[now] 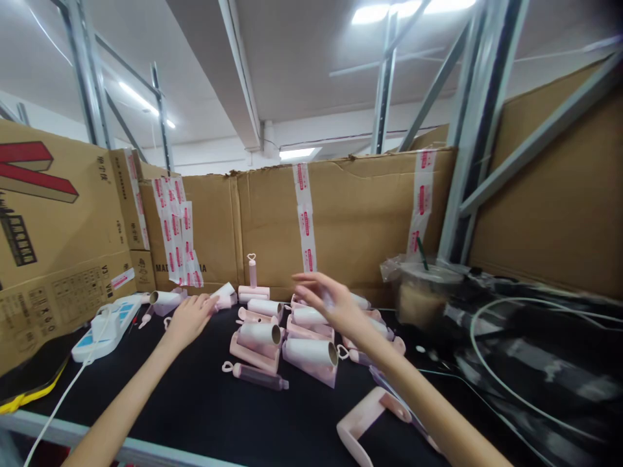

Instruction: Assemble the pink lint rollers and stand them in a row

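Reaching over the black surface (195, 415) with the left hand (189, 319), holding its grip half curled, fingertips touching a pink-and-white lint roller (222, 299) near the cardboard (272, 227) at the back; not being able to tell how firmly. Hovering the right hand (335, 305), grip loosely open, above clustered lint rollers (311, 351); not being able to tell about anything inside. Seeing a heart-looped pink handle (257, 377) lying before the cluster and a pink bracket (359, 416) near the right forearm.

- Bright ceiling lights (413, 10) glare high above the right hand's fingers (318, 281).
- Dark clutter (516, 395) right of them looks blurred.
- Upper corner, far right of them, darkens.
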Motion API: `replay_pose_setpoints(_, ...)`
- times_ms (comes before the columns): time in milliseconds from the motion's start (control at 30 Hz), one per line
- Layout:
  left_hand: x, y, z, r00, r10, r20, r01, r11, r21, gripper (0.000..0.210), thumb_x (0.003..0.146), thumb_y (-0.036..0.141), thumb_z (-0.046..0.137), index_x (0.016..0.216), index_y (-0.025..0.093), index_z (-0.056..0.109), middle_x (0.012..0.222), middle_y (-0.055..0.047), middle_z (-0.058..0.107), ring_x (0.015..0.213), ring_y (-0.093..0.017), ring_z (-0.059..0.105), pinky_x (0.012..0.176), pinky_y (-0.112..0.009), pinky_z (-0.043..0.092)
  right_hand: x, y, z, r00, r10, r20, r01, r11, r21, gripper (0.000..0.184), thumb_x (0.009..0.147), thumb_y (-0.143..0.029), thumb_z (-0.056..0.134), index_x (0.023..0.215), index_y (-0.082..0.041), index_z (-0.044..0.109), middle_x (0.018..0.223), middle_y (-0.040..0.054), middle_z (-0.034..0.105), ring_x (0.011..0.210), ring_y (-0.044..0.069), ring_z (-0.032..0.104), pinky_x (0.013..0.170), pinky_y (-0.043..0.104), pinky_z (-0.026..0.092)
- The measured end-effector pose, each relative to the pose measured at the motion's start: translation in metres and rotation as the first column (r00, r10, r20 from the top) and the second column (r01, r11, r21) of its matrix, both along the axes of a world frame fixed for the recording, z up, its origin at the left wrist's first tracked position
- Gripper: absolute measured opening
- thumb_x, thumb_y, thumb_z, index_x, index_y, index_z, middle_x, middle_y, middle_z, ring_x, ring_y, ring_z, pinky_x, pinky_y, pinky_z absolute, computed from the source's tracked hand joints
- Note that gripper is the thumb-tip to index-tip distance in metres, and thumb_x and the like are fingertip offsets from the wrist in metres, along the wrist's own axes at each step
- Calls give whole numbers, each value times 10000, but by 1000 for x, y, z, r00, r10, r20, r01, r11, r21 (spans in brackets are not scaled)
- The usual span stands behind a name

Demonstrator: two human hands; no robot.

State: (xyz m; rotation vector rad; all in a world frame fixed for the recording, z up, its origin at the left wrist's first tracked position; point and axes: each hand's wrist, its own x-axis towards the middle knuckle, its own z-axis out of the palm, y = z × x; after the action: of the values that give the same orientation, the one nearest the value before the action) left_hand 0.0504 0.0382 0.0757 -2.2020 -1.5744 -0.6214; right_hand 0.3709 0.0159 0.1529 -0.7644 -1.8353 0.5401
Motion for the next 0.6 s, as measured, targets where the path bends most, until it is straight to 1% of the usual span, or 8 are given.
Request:
replay_pose_setpoints(67, -4, 12, -23, 998, 51, -41, -52, 999, -18, 364, 842, 144, 352, 1159, 206, 520, 1092, -114, 560, 1015, -271, 499, 919, -422, 330, 20, -12, -2, 999, -29, -41, 30, 999, 43, 267, 802, -396, 568, 963, -185, 597, 877, 60, 684, 799, 189, 654, 727, 325, 506)
replay_pose_setpoints(133, -1, 24, -44, 995, 74, -60, -77, 996, -38, 348, 848, 184, 373, 1161, 214, 520, 1048, -109, 568, 962, -263, 509, 876, -402, 355, 33, -23, -6, 995, -81, -61, 86, 993, 82, 229, 808, -388, 564, 907, -184, 596, 826, 56, 678, 746, 184, 655, 673, 299, 510)
replay_pose_setpoints(233, 5, 43, -63, 994, 76, -84, -82, 994, -67, 325, 854, 296, 396, 1141, 207, 517, 1000, -97, 564, 918, -251, 511, 788, -355, 392, 43, -33, -17, 987, -156, -23, 158, 975, 157, 193, 814, -360, 564, 902, -190, 586, 793, 52, 663, 716, 181, 644, 650, 290, 510)
replay_pose_setpoints(333, 4, 62, -68, 993, 31, -110, -41, 995, -90, 315, 818, 335, 433, 1059, 163, 539, 1006, -107, 554, 955, -265, 496, 785, -347, 391, 52, -42, -31, 970, -231, 79, 202, 941, 271, 219, 832, -289, 541, 1037, -212, 535, 908, 67, 639, 783, 184, 632, 720, 316, 508)
replay_pose_setpoints(433, -4, 78, -66, 991, -20, -134, 6, 995, -101, 299, 781, 290, 446, 1008, 125, 548, 1013, -126, 556, 958, -273, 496, 831, -370, 378, 67, -58, -48, 906, -227, 357, 107, 940, 325, 225, 823, -213, 516, 1045, -250, 536, 1014, 74, 605, 894, 200, 604, 777, 330, 493)
replay_pose_setpoints(500, -10, 85, -65, 988, -51, -146, 37, 994, -99, 298, 768, 240, 445, 1022, 129, 554, 1069, -127, 551, 1004, -266, 487, 891, -376, 352, 79, -70, -62, 802, -166, 573, 41, 973, 226, 244, 788, -174, 528, 1013, -262, 565, 1013, 64, 604, 923, 208, 592, 779, 316, 489)
replay_pose_setpoints(533, -13, 87, -65, 987, -63, -149, 49, 994, -95, 302, 766, 218, 445, 1038, 145, 557, 1107, -116, 545, 1039, -257, 476, 923, -369, 333, 84, -74, -70, 753, -137, 644, 42, 986, 161, 262, 766, -159, 541, 1004, -261, 575, 998, 60, 606, 909, 208, 595, 768, 303, 490)
replay_pose_setpoints(600, -19, 87, -67, 988, -61, -142, 50, 996, -78, 324, 776, 191, 444, 1081, 205, 553, 1161, -77, 534, 1093, -232, 456, 967, -352, 298, 92, -78, -89, 696, -115, 709, 90, 993, 72, 255, 738, -148, 559, 971, -247, 588, 951, 51, 608, 851, 198, 607, 731, 272, 489)
